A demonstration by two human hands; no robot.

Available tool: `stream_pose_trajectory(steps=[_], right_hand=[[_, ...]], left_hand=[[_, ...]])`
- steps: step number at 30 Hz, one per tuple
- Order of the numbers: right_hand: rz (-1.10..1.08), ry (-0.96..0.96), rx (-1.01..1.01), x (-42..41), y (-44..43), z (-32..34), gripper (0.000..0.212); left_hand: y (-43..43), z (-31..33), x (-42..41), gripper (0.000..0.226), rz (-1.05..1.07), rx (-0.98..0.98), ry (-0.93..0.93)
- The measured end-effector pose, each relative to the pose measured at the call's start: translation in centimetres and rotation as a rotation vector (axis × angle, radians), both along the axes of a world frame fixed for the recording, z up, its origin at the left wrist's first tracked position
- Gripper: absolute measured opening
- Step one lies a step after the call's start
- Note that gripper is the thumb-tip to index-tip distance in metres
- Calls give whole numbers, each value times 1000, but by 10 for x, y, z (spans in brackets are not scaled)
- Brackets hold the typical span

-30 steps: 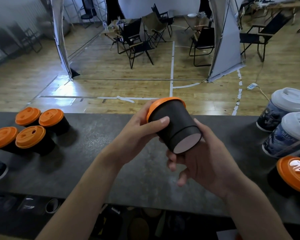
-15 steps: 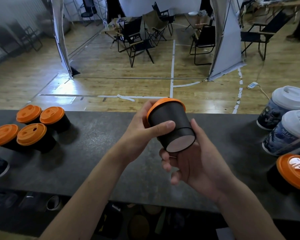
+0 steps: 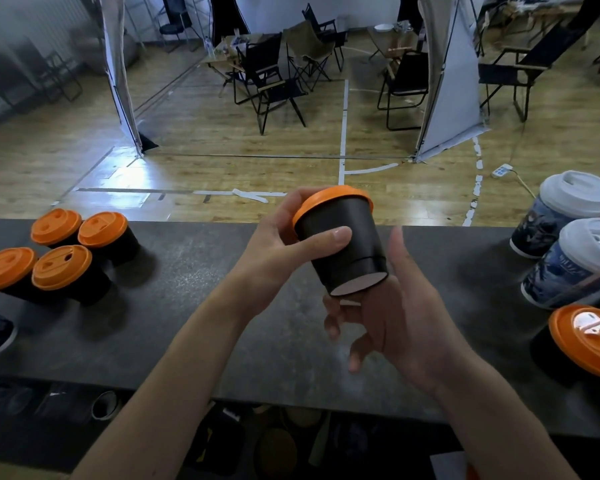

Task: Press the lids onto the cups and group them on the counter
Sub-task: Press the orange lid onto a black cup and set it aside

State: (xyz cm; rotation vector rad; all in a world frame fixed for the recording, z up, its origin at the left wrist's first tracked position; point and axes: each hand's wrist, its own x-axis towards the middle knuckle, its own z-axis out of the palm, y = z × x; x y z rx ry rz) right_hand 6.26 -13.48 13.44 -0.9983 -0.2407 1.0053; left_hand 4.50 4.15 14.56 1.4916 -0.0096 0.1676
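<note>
While tilted, cup (image 3: 349,268) in left hand (image 3: 271,252).

- An indoor sports hall set up as a drinks stand: beyond the dark counter (image 3: 187,306) runs a wooden floor (image 3: 222,161) marked with white court lines (image 3: 343,133).
- Lidded takeaway cups (image 3: 63,271) stand grouped on the counter.
- Farther beyond the counter stand folding chairs (image 3: 267,81) and canopy drapes (image 3: 447,81).

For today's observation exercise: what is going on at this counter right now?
A person holds a black cup with an orange lid, tilted above the counter. The left hand grips its side, and the right hand is open under its base. Four lidded cups stand grouped at the left, and white-lidded cups stand at the right.
</note>
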Motion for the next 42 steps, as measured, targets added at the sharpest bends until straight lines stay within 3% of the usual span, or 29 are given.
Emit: stream_pose_trajectory(steps=[2,6,11,15,17,20,23,26,32,38,42], right_hand=[[-47,-1,-5,-1,1,2,79],[9,169,122,-1,1,8,75],[-121,-151,-76,2,-2,8,73],[-67,-118,-26,1,1,7,67],[-49,-74,-26,0,2,6,70],[-110,-174,-145,4,1,6,72],[-152,-236,-195,6,2,4,71],[-98,-126,-127,5,3,1,75],[-185,-253,-258,11,-1,-2,75],[-53,-46,-99,11,-3,3,76],[-42,-137,-167,10,-4,1,81]], left_hand=[[1,2,-1,55,-29,55,-5],[1,1,-3,64,-102,-20,-26],[-2,2,-5,63,-45,29,-34],[-1,-3,-4,79,-89,-70,-34],[0,-5,-4,64,-59,-55,-39],[-2,-5,-4,39,-20,73,-39],[0,-5,-3,48,-44,117,-29],[5,-7,-4,64,-109,59,-15],[4,-8,-3,56,-23,158,-40],[5,-12,0,53,-52,60,-17],[5,-12,1,45,-39,60,5]])
